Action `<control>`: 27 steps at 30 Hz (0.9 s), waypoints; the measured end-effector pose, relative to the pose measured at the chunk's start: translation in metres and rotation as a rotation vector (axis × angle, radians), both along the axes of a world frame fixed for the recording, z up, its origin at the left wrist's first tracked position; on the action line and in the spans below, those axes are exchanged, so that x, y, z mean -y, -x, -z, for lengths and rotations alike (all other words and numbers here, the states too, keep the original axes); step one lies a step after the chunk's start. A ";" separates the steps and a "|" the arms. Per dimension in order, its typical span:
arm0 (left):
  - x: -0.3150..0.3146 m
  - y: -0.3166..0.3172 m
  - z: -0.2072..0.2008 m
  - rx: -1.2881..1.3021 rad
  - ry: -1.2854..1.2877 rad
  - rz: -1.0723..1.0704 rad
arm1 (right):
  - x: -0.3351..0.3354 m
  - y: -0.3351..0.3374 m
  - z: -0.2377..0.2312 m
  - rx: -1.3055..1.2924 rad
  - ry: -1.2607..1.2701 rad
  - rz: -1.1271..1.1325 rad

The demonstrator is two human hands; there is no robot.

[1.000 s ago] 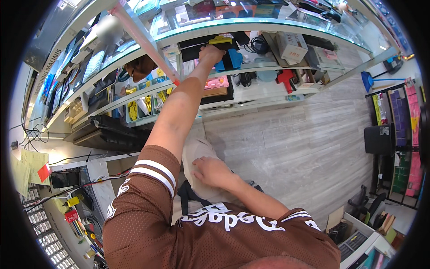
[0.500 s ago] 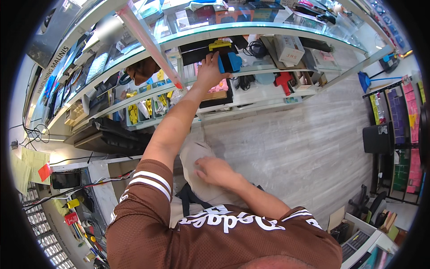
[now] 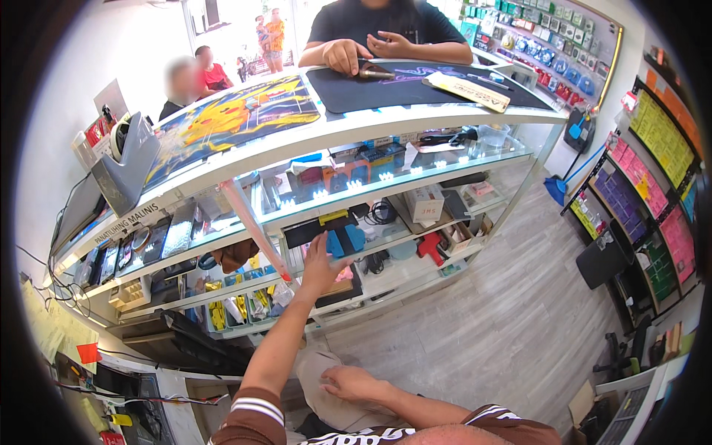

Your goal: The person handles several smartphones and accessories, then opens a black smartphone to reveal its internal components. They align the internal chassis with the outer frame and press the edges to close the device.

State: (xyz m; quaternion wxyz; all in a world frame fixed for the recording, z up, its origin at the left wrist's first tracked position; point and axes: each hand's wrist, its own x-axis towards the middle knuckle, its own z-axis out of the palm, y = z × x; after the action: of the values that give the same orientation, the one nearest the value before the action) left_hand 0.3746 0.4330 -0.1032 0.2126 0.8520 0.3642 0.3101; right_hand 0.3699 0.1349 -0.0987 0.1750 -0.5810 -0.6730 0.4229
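Note:
My left hand [image 3: 319,268] reaches out over the middle shelf of the glass counter, fingers apart and nothing in them. Just beyond its fingertips lies a blue and black object [image 3: 345,241], whose exact kind I cannot make out. A yellow piece [image 3: 334,216] sits behind it on a flat black item [image 3: 302,233]. Lower down, my right hand [image 3: 350,384] rests on my beige-clad leg [image 3: 315,378], its fingers loosely bent and apart, holding nothing.
Coiled black cable [image 3: 380,213], a white box [image 3: 425,204] and a red tool-shaped item [image 3: 431,248] share the shelves. Blue-walled bins with yellow items [image 3: 216,314] stand lower left. Across the countertop, a person's hands [image 3: 343,56] hold a slim object above a black mat [image 3: 337,95].
The view has tilted up, bringing the countertop and people beyond it into sight. My left hand has drawn slightly back from the blue and black object. My right hand stays on my leg.

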 end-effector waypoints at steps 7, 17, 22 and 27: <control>0.132 0.134 -0.007 0.133 0.266 -0.120 | -0.003 -0.004 0.023 -0.061 -0.319 0.100; 0.292 0.289 0.033 0.544 0.716 -0.754 | -0.051 -0.102 -0.137 -0.499 -0.606 0.614; 0.317 0.306 0.028 0.658 0.706 -0.679 | -0.144 -0.200 -0.299 -0.156 -1.184 0.833; 0.315 0.299 0.012 0.629 0.648 -0.608 | -0.234 -0.285 -0.398 0.383 -0.880 0.908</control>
State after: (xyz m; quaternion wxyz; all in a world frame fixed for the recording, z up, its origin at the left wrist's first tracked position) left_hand 0.0757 0.1183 -0.1150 0.4638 0.4651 0.5901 0.4695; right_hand 0.6546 0.3688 0.2990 0.4343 -0.7463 -0.4903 -0.1186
